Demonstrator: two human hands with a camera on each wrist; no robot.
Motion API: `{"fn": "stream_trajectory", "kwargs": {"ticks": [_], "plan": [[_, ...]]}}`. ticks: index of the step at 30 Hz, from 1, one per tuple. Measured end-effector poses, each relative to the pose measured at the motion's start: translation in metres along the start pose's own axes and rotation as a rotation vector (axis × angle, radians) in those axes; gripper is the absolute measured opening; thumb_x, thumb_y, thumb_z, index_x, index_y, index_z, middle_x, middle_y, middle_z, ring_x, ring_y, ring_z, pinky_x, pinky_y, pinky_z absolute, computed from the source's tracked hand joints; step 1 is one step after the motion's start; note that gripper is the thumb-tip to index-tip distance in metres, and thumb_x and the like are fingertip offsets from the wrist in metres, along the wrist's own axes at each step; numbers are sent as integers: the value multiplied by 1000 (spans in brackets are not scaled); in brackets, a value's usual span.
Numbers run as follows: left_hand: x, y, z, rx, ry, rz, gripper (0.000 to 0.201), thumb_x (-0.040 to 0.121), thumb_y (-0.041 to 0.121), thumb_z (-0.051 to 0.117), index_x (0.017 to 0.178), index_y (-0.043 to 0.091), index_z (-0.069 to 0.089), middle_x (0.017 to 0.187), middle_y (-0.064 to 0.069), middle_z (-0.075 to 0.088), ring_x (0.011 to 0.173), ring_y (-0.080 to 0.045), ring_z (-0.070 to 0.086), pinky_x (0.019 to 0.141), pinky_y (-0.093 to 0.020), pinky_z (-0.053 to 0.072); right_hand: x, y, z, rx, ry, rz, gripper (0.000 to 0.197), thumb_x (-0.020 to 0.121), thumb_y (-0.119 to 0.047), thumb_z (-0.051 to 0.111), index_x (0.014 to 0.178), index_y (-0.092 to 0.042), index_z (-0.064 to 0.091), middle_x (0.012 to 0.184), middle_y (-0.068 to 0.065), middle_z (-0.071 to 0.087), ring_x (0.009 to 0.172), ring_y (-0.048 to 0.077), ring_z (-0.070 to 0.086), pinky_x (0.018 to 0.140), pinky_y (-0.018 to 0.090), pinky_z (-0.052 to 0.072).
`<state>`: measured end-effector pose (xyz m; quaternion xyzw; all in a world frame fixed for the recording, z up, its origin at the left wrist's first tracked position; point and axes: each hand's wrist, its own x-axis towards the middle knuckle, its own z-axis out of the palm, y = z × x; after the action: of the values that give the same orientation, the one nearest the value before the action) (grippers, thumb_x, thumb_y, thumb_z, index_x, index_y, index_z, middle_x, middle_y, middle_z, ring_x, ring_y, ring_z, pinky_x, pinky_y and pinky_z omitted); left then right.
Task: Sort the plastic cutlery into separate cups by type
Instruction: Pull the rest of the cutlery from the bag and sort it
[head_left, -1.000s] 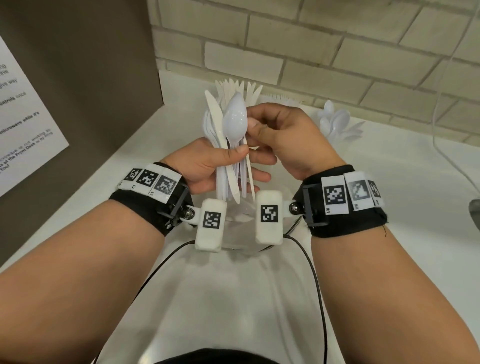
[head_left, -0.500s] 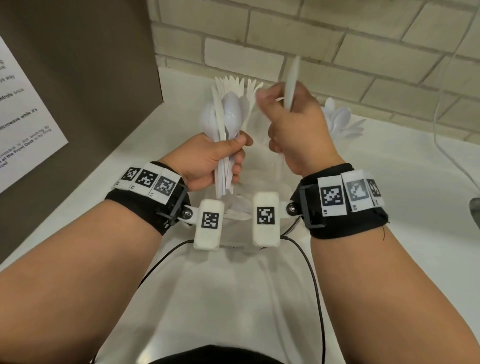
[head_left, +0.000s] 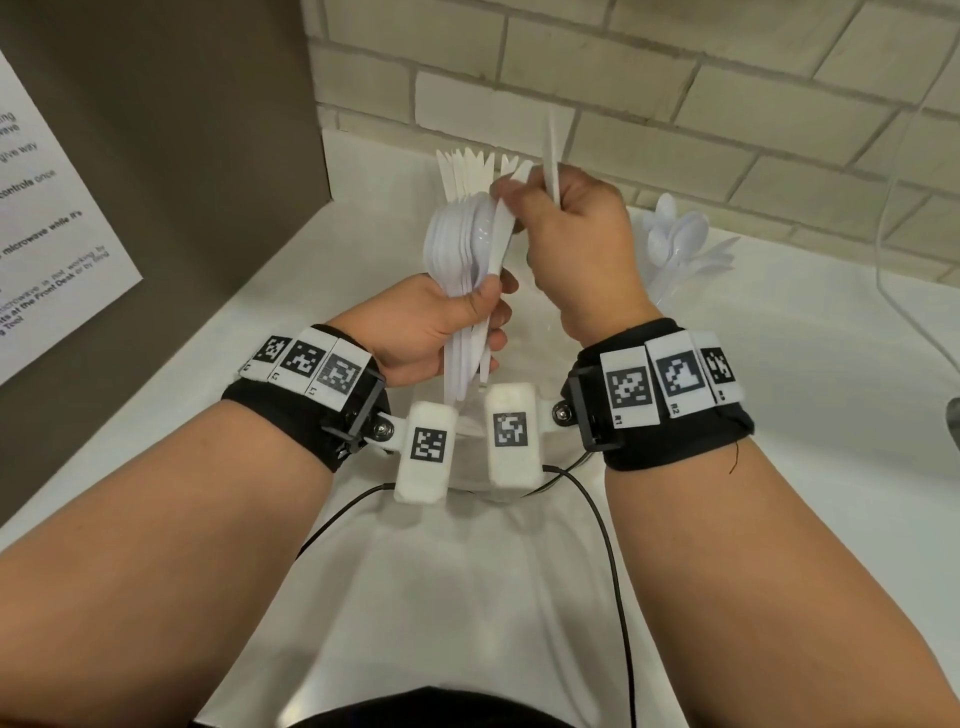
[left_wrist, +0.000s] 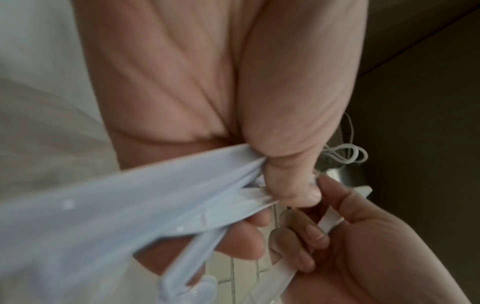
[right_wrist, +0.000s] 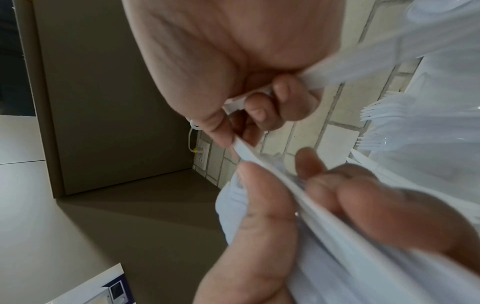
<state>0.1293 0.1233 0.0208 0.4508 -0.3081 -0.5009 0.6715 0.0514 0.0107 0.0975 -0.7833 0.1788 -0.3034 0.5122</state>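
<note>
- The left hand (head_left: 431, 332) grips a bundle of white plastic cutlery (head_left: 467, 260) by the handles, thumb pressed across the front and fingers curled round the back; the bundle stands upright above the white tabletop (head_left: 779, 389).
- Most of what shows in the bundle is spoons, their bowls stacked and facing left; one flat knife-like piece (head_left: 498, 234) leans along its right edge.
- The right hand (head_left: 576, 244) is held just beside the top of the bundle, its fingers curled round a single knife (head_left: 550, 156) that rises upright above the knuckles.
- The right hand's fingertips (head_left: 506, 200) touch the top of the flat piece in the bundle; in the right wrist view the thumb and a finger pinch its tip.
- Behind the bundle, a group of forks (head_left: 467, 171) stands with tines upward, near the brick wall (head_left: 675, 104); the cup that holds them is hidden by the hands.
- To the right, a cluster of spoons (head_left: 680, 244) stands bowls-up; its cup is hard to make out.
- Both wrists wear black bands with printed markers (head_left: 628, 389), and black cables (head_left: 613, 545) trail from them.
- A printed notice (head_left: 47, 234) hangs on the brown panel at the left.
</note>
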Motion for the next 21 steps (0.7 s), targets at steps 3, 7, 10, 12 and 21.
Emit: {"fn": "stream_trajectory", "kwargs": {"ticks": [3,7,10,12,21], "plan": [[-1,1,1,-60,39,3,28,80,37,67,93,14,58,78,-2,55,74,-18,62,78,-39,55,2,-1,-1,117,56,12,16,93,-21,50,84,-12,59,66,1,63,50,5,46,56,26,35],[-4,6,4,-68,88,13,16,89,30,50,90,17,60,83,-4,59,81,-22,66,82,-44,55,3,-5,-5,253,156,-8,14,100,-22,40,89,-21,50,59,1,65,51,7,51,55,26,36],[-5,5,2,-81,120,34,18,91,25,48,95,15,62,86,-7,67,90,-27,69,86,-48,55,6,-9,-13,340,185,-26,16,102,-21,35,93,-19,48,59,4,52,52,15,52,54,27,43],[-7,4,0,-82,121,41,18,95,21,45,97,14,62,92,-7,70,100,-30,67,90,-49,51,8,-10,-18,373,115,-6,18,104,-23,30,97,-19,46,62,5,46,50,22,51,55,33,50],[-4,15,-4,-50,329,-36,24,93,-6,47,101,13,58,92,-11,67,95,-35,70,81,-49,57,62,12,-17,234,-5,128,15,99,-12,38,107,-13,52,73,2,51,53,12,47,55,27,44]]}}
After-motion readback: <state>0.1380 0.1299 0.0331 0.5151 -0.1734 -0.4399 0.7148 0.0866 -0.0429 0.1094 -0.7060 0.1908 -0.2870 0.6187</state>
